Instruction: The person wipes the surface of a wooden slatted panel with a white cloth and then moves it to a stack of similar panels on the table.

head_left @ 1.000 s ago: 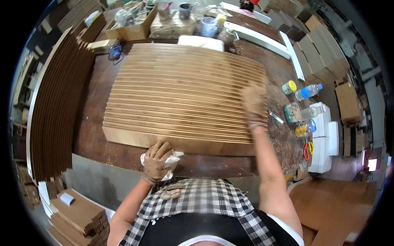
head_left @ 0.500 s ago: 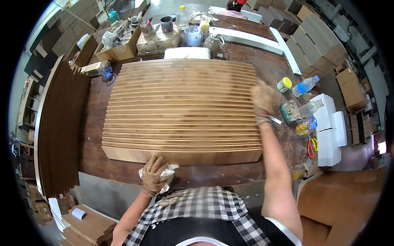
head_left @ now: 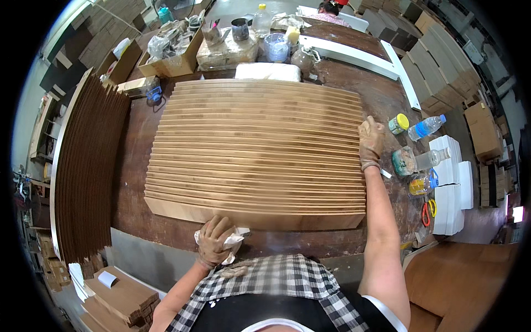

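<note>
A worker in a checked shirt is leaning over a fanned spread of overlapping wooden boards (head_left: 254, 149) that is filling the centre of the frame on a dark, stained workbench (head_left: 133, 166). The main risk appears to lie at the right edge: a sideways push there could be skewing the staggered rows, and a sweep of the forearm could be knocking over the plastic bottles (head_left: 426, 126) and the yellow-lidded jar (head_left: 398, 123) standing just beside the stack at centre right. The nearest board (head_left: 249, 217) is also sitting close to the bench's front edge, so a slide toward the bottom of the frame could be tipping it off.

The right hand (head_left: 370, 141), gloved or heavily soiled, is resting at the right ends of the boards with its fingers loosely curled, gripping nothing that can be seen. The left hand (head_left: 214, 242), at lower centre, is closing tightly around a crumpled white cloth (head_left: 232, 240) just in front of the nearest board, touching the bench edge rather than the wood.

A second stack of dark boards (head_left: 88, 171) is standing on edge along the left of the frame, cardboard boxes (head_left: 166, 55) and containers are crowding the top, white blocks (head_left: 451, 188) and red-handled scissors (head_left: 427, 213) are lying at right, and another person (head_left: 332, 11) is working at the top edge.
</note>
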The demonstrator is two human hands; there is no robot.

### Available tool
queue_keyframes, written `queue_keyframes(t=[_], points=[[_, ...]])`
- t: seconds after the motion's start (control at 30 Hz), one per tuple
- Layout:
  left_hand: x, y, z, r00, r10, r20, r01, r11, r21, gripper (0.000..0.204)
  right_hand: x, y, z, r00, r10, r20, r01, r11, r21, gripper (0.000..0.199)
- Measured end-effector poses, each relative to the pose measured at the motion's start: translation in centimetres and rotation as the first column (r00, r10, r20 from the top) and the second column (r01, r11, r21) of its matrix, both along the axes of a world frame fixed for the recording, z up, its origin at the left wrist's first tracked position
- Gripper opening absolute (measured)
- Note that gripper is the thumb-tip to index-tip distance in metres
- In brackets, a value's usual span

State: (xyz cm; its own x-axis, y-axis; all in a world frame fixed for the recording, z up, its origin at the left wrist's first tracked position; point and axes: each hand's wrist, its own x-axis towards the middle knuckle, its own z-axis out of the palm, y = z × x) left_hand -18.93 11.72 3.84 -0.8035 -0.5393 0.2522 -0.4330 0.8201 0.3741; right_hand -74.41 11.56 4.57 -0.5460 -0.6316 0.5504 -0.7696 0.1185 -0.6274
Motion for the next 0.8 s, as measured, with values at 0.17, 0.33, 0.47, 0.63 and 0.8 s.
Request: queue_keyframes(t=[0.17, 0.33, 0.47, 0.63, 0.8], points=[[0.2, 0.4, 0.0, 0.999, 0.029, 0.020, -0.029, 0.999, -0.023, 0.051, 17.6, -7.4, 3.1, 0.935, 0.355, 0.013, -0.355, 0.935, 0.007, 0.030], [0.2, -0.2, 0.7, 1.000, 0.005, 0.000, -0.005, 1.000, 0.018, 0.055, 17.9, -9.2, 0.4, 0.903, 0.387, -0.183, -0.321, 0.895, 0.311, 0.029], [1.0, -0.1, -0.2, 1.000, 0.011, 0.025, -0.012, 1.000, 0.027, 0.058, 4.3, -1.2, 2.1, 0.959, -0.105, -0.264, 0.153, 0.974, 0.169, 0.023], [0.4, -0.6, 0.6, 1.000, -0.014, 0.020, 0.014, 1.000, 0.020, 0.052, 0.7, 1.0, -0.2, 0.996, -0.011, -0.087, 0.012, 1.000, 0.013, 0.031], [1.0, -0.7, 0.3, 0.999, -0.035, 0.034, 0.033, 0.998, 0.056, 0.056, 21.9, -11.2, 2.3, 0.954, 0.156, -0.254, -0.121, 0.981, 0.149, 0.018]])
